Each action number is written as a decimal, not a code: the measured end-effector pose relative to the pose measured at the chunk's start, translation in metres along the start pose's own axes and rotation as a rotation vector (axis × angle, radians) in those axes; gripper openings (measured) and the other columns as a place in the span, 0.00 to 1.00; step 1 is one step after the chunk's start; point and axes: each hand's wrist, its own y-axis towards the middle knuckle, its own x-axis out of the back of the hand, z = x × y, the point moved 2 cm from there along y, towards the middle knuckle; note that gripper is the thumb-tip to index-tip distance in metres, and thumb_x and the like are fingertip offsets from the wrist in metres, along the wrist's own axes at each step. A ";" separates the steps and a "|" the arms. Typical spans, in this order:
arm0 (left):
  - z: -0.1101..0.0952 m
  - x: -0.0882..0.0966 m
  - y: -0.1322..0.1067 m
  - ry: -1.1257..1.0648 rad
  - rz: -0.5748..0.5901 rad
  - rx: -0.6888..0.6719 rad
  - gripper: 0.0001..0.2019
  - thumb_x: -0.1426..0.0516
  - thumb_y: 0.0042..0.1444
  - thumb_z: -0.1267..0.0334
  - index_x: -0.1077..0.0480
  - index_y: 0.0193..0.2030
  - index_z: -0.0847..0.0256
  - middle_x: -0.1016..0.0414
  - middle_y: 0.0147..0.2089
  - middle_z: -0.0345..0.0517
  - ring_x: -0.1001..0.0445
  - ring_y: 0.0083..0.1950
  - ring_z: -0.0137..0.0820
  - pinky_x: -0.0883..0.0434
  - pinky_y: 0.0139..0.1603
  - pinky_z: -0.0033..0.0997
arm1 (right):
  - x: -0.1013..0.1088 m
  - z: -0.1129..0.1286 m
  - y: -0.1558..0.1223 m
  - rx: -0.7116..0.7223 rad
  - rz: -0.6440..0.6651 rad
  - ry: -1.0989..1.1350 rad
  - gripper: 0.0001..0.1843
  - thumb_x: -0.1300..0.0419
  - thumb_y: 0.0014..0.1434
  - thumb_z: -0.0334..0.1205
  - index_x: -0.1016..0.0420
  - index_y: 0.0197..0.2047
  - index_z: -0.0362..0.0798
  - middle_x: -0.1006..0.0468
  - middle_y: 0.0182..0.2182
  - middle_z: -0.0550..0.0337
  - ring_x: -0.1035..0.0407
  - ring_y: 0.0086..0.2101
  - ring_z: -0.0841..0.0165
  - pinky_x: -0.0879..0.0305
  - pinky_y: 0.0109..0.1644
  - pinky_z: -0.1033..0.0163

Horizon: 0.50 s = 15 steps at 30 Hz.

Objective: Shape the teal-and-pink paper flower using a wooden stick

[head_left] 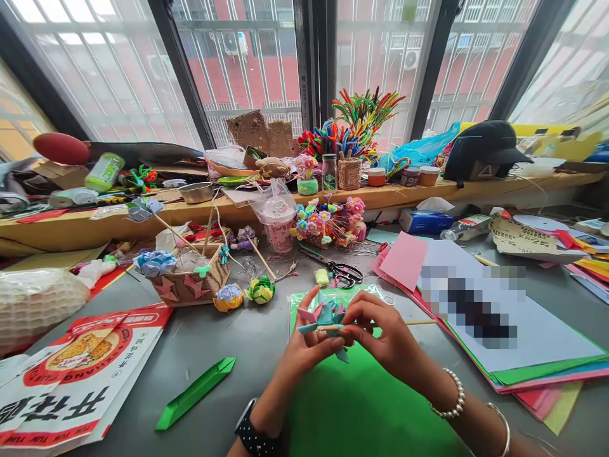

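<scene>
A folded paper flower (328,312) in teal and pink is held up between my two hands. My left hand (299,352) supports it from below and the left, fingers closed around its base. With thumb and fingertips, my right hand (385,327) pinches the flower's right side. A pale stick-like piece (328,328) lies across the flower at my fingers. To the right, a thin wooden stick (421,322) shows beyond my right hand; I cannot tell whether they are one piece. Beneath my hands lies green paper (352,406). A folded green paper strip (196,393) rests at left.
Scissors (345,274) lie beyond my hands, beside a small yellow block (322,277). A decorated cardboard basket (190,289) stands at left, near folded paper flowers (261,290). A red-and-white bag (80,374) lies front left; stacked coloured paper (547,330) lies right. A wooden ledge (238,216) carries clutter.
</scene>
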 end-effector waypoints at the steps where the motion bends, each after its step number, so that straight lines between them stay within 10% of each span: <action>1: -0.001 -0.001 -0.001 0.008 -0.005 -0.002 0.50 0.34 0.41 0.66 0.63 0.64 0.51 0.23 0.31 0.39 0.25 0.32 0.31 0.29 0.33 0.28 | 0.000 0.000 0.000 0.001 0.002 -0.003 0.07 0.44 0.58 0.36 0.31 0.28 0.46 0.33 0.27 0.61 0.37 0.26 0.73 0.38 0.26 0.69; 15: 0.003 0.000 0.001 0.045 0.002 0.013 0.49 0.35 0.43 0.65 0.66 0.63 0.47 0.25 0.29 0.35 0.25 0.22 0.28 0.31 0.22 0.24 | -0.004 -0.001 -0.004 0.133 -0.047 -0.151 0.06 0.47 0.59 0.33 0.32 0.31 0.46 0.32 0.29 0.58 0.35 0.27 0.70 0.35 0.27 0.67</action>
